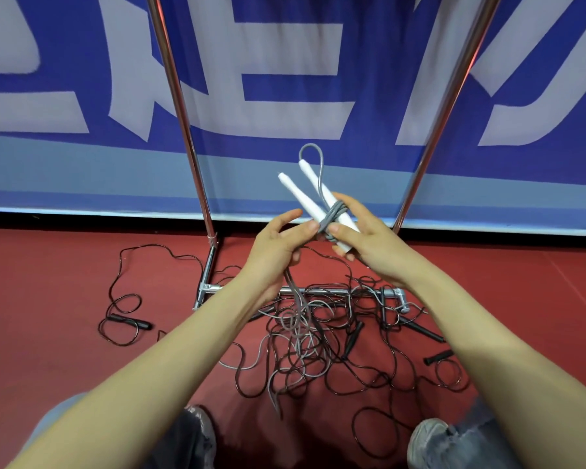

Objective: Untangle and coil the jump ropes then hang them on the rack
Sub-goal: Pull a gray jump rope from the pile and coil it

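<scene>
**One grey rope in hand, the rest on the floor**

Counted one grey rope [334, 212], wound several turns round two white handles [304, 197] and held up at mid-view. Handles crossed at the wrap, tips pointing toward 11 o'clock, with one small loop of grey cord standing above them at 12. Free length of grey cord dropped toward 6 o'clock into the heap below.

Gripped the lower ends of both handles in the right hand [369, 245], fingers curled round them, thumb laid across near the wrap. Closed the left hand [274, 245] on the grey cord just at 9 o'clock of the wrap, forefinger tip touching the turns, thumb raised. Both forearms bare, reaching in from 7 and 5 o'clock.

Tangled black ropes [352, 370] at 6 o'clock of the hands; number of ropes not countable. Made out at least four black handles [352, 336], one lying apart at 8 o'clock.

Rack [180, 106] behind: two metal uprights, toward 11 and 1 o'clock, and one base bar beneath the hands. Red floor [65, 265], blue banner [285, 62] with white characters, two shoes [427, 434] at 6 o'clock.
</scene>
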